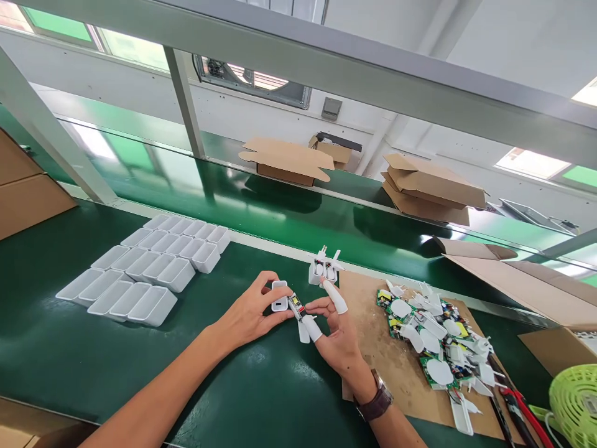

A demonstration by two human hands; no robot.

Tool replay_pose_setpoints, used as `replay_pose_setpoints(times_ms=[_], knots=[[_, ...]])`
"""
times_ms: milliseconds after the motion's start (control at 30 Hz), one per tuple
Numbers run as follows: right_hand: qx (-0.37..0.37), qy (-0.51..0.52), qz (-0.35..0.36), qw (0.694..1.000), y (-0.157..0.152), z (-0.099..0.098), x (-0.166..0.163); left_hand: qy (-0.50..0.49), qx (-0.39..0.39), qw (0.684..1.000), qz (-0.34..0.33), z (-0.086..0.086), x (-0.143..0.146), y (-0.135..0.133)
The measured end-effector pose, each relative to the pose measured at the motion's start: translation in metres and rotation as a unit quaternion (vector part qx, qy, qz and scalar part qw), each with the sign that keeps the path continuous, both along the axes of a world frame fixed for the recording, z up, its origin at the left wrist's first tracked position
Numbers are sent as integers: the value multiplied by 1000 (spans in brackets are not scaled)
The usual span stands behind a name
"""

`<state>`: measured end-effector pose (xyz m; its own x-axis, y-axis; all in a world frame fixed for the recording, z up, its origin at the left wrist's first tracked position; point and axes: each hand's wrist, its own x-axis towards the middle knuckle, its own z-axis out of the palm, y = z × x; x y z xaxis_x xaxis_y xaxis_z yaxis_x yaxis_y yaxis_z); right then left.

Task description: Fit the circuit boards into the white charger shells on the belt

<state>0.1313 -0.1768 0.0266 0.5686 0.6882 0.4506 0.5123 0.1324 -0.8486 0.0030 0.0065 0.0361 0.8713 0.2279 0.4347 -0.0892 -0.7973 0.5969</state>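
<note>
My left hand [252, 314] grips a small white charger shell [280, 297] between thumb and fingers. My right hand [336, 336], with white finger cots on some fingers and a watch on the wrist, pinches a small circuit board [295, 307] at the shell's open end. Both hands hover just above the green work surface [69, 348]. Right behind my right fingers, a white part with metal prongs [323, 269] stands on the bench.
Rows of empty white shells [149, 267] lie to the left. A pile of circuit boards and white plug parts [433, 339] sits on a cardboard sheet [373, 348] at right, with red-handled pliers [520, 407] and a green fan [576, 401]. Cardboard boxes [286, 160] rest beyond the green conveyor belt.
</note>
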Motion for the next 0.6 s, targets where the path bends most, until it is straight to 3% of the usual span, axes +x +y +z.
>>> replay_pose_setpoints(times_ms=[233,367,533,600], knots=[[1,-30,-13,999,-3,-3,3,0,-2,1000,-4,-1,-1,2],[-82,-48,-6,995,-8,1,8,-22,-15,999,-26,3,-2,2],[-107,145,163,970,-10,4,8,-54,-28,997,-50,6,-2,-1],[-100,169,140,971,-9,2,10,-46,-17,998,-29,6,-2,1]])
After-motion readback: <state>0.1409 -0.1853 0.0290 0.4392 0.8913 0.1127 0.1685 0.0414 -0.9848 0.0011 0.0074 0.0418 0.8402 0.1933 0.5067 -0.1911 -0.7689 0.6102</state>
